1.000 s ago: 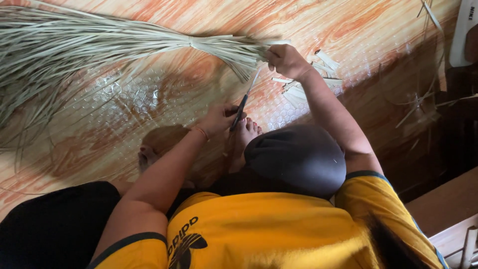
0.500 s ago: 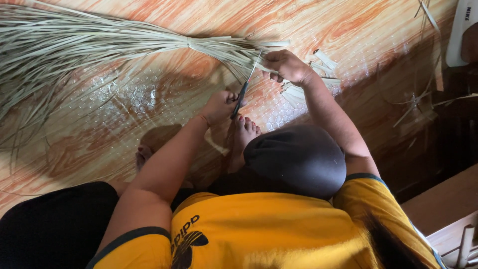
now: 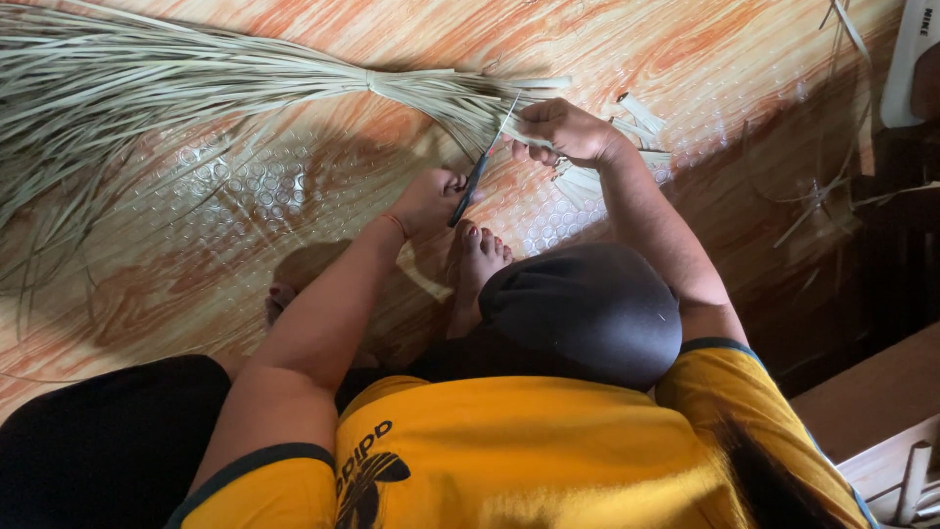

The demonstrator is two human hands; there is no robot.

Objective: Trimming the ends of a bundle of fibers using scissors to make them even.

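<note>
My left hand (image 3: 428, 199) is closed around a small knife (image 3: 477, 174). My right hand (image 3: 563, 130) pinches a thin leaf strip (image 3: 529, 143) just beside the blade. The big bundle of dried leaf strips (image 3: 196, 83) lies spread on the orange floor (image 3: 685, 49).

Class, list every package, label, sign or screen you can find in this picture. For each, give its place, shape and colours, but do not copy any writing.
No packages, signs or screens show.
Shirt print: bottom centre, on the yellow shirt's chest; black lettering above a black leaf-shaped emblem.
White object: top right edge, partly cut off; curved white surface with small dark lettering running down it; I cannot tell what it is.
</note>
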